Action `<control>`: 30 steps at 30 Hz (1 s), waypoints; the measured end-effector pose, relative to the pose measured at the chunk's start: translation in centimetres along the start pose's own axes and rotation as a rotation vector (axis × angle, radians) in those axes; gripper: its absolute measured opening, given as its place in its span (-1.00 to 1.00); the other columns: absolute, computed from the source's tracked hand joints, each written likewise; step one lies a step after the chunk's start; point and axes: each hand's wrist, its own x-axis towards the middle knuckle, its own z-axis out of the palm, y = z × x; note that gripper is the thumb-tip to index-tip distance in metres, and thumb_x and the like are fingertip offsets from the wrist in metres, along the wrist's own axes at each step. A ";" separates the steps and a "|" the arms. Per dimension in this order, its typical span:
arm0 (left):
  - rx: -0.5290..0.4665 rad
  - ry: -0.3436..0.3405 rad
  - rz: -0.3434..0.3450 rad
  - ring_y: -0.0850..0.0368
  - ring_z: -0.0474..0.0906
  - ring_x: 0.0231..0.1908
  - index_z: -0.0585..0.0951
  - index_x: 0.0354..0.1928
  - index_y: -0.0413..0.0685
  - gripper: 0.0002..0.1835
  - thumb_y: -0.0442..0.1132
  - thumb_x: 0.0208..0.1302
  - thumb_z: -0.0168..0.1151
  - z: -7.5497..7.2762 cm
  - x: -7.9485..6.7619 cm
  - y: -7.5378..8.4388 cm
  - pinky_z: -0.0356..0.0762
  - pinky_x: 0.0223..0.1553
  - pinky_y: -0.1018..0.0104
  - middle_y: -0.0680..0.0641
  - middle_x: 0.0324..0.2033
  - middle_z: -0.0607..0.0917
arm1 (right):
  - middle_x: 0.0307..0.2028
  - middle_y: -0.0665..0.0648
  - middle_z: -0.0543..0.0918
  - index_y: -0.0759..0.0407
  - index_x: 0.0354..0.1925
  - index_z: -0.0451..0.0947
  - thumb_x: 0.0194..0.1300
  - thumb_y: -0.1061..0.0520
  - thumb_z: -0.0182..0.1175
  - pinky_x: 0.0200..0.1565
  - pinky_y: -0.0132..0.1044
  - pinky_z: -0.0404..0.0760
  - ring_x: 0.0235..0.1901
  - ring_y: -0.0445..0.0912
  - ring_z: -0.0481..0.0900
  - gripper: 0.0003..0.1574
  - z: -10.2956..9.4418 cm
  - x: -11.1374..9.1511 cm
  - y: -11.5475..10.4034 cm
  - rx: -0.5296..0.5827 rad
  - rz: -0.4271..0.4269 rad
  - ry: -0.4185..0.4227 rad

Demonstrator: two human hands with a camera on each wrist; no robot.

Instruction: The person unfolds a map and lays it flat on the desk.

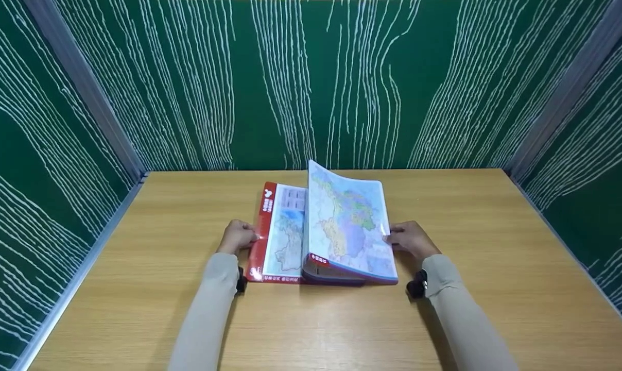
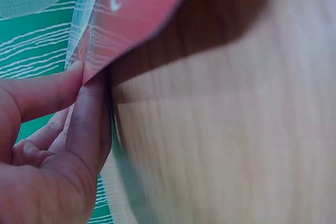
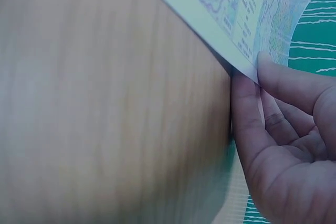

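A glossy folded map [image 1: 349, 221], with a red strip along its left side, stands partly opened over the wooden table. Its left part lies low, while the right part rises and curves at the top. My left hand [image 1: 238, 236] pinches the red left edge between thumb and fingers; the left wrist view shows the thumb on the red border [image 2: 142, 14]. On the other side my right hand [image 1: 413, 239] pinches the right edge of the map, with the thumb on the printed face [image 3: 226, 19] in the right wrist view. The inner folds are mostly hidden.
The wooden table [image 1: 321, 330] extends all round the map. Green panels with white wavy lines [image 1: 321, 93] enclose it at the back and sides, joined by grey posts [image 1: 563, 93]. A small black device [image 1: 417, 285] sits at the right wrist.
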 end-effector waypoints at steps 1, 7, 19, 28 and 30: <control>-0.006 -0.001 0.002 0.15 0.58 -0.38 0.59 -0.12 -0.37 -0.72 -0.56 0.08 0.12 0.0 0.0 0.0 0.61 -0.38 0.39 -0.22 -0.18 0.65 | 0.23 0.49 0.41 0.51 0.28 0.28 0.35 0.28 0.11 0.08 -0.17 0.60 0.11 0.11 0.57 -0.41 0.0 0.0 0.0 -0.005 0.005 0.002; -0.015 -0.007 0.005 0.10 0.63 -0.38 0.60 -0.15 -0.36 -0.75 -0.55 0.09 0.12 -0.2 -0.1 0.0 0.65 -0.37 0.33 -0.26 -0.16 0.66 | 0.19 0.46 0.47 0.49 0.26 0.32 0.34 0.28 0.13 0.02 -0.23 0.63 -0.02 -0.02 0.63 -0.43 -0.2 0.3 0.1 -0.001 0.039 0.021; -0.037 -0.013 0.015 0.21 0.53 -0.55 0.51 -0.50 -0.22 -0.87 -0.57 0.03 0.11 -0.4 0.0 -0.3 0.54 -0.54 0.40 -0.04 -0.52 0.56 | 0.17 0.46 0.48 0.54 0.24 0.32 0.34 0.28 0.13 0.04 -0.21 0.63 0.00 -0.03 0.60 -0.43 -0.5 0.1 0.3 0.007 0.000 0.005; -0.013 0.001 0.009 0.19 0.55 -0.50 0.58 -0.33 -0.32 -0.85 -0.58 0.04 0.11 -0.5 -0.1 -0.1 0.56 -0.50 0.41 -0.10 -0.40 0.59 | 0.14 0.46 0.51 0.54 0.24 0.33 0.34 0.30 0.13 -0.02 -0.27 0.65 -0.18 -0.17 0.63 -0.44 -0.5 0.1 0.3 0.025 0.009 0.021; -0.011 0.000 0.007 0.16 0.58 -0.45 0.60 -0.19 -0.39 -0.75 -0.59 0.05 0.10 -0.6 0.0 -0.2 0.60 -0.46 0.40 -0.19 -0.27 0.64 | 0.15 0.46 0.50 0.52 0.24 0.33 0.34 0.29 0.14 -0.01 -0.27 0.64 -0.17 -0.17 0.63 -0.43 -0.5 0.1 0.3 0.017 0.013 0.024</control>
